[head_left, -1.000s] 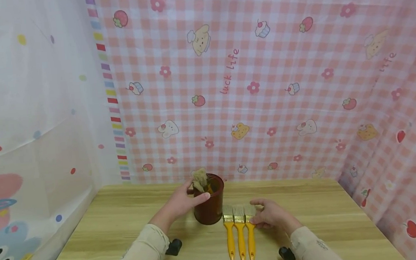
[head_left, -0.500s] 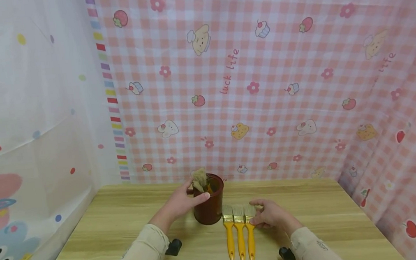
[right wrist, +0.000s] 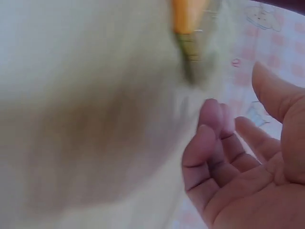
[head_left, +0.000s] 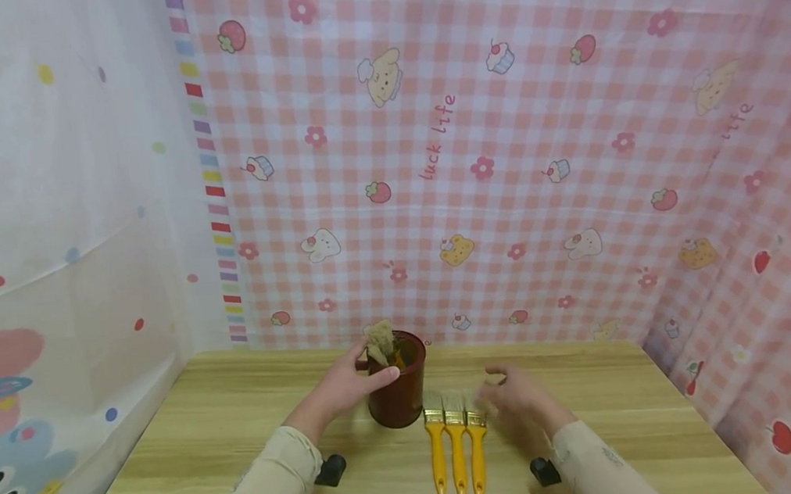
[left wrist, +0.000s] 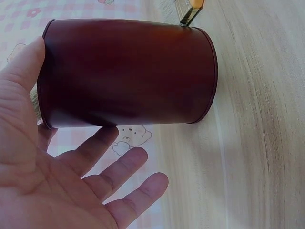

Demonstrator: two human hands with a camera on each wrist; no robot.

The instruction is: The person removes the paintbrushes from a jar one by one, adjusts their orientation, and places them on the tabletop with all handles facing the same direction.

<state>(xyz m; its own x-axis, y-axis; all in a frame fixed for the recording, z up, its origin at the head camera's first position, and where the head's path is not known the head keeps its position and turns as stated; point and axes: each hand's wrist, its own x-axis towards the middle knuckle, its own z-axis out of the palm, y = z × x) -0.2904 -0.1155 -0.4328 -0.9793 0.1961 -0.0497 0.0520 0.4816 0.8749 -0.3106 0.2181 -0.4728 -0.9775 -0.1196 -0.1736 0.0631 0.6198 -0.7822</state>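
A dark red-brown cylindrical pot point(head_left: 396, 402) stands upright near the back of the table, with beige bristles point(head_left: 379, 341) sticking out of its mouth. My left hand point(head_left: 350, 378) holds the pot at the top, thumb on the rim and some fingers against the far side; the last two fingers stand free in the left wrist view. To the pot's right lie three yellow-handled paintbrushes point(head_left: 458, 457) side by side, bristles pointing away from me. My right hand point(head_left: 517, 395) is just right of the rightmost brush, holding nothing, its fingers loosely bent. The right wrist view is blurred.
Pale wood-grain tabletop point(head_left: 255, 416) extends on both sides. A pink checked curtain point(head_left: 477, 208) hangs behind it, and a white printed curtain point(head_left: 90, 305) borders the left. Small black devices point(head_left: 332, 470) sit by both wrists.
My right hand has come off the rightmost paintbrush and shifted slightly right and up. The left hand, the pot and the row of brushes look almost unchanged.
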